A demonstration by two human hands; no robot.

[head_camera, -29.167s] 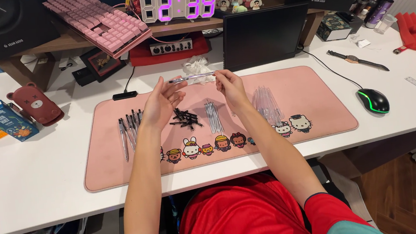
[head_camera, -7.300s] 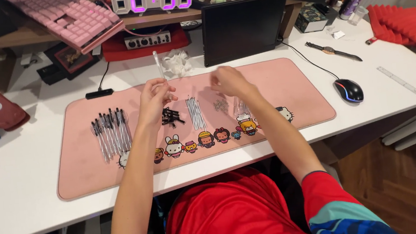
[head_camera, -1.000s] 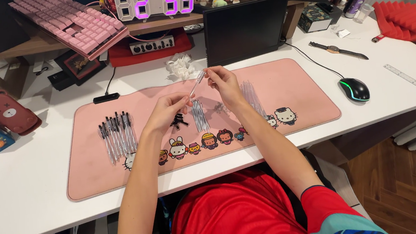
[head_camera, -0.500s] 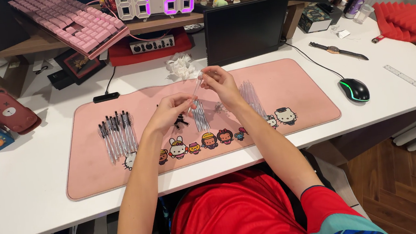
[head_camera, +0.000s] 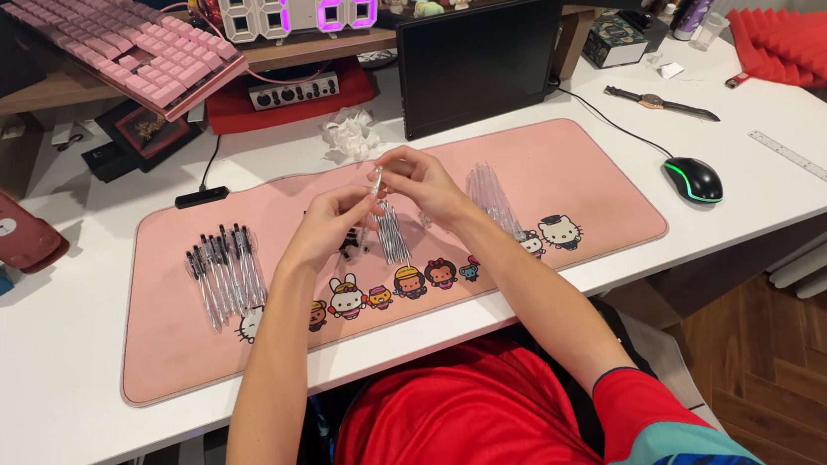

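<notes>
Both my hands are raised over the middle of the pink desk mat [head_camera: 567, 164]. My left hand [head_camera: 328, 225] and my right hand [head_camera: 419, 180] pinch the two ends of one clear pen part [head_camera: 376, 183] between their fingertips. Below them on the mat lie a bunch of thin pen refills [head_camera: 392, 234] and some small black pieces [head_camera: 352, 240]. A row of finished pens with black clips [head_camera: 224, 271] lies at the mat's left. A pile of clear pen barrels [head_camera: 492, 196] lies to the right of my right hand.
A black mouse [head_camera: 694, 179] with a green light sits right of the mat, a dark tablet screen [head_camera: 480, 62] stands behind it, crumpled plastic wrap [head_camera: 352, 133] lies at the back. A pink keyboard [head_camera: 133, 48] and a lit digital clock [head_camera: 299, 3] rest on the shelf.
My hands have stayed over the mat's middle and drawn slightly closer together on the clear pen part. The camera view shifted a little.
</notes>
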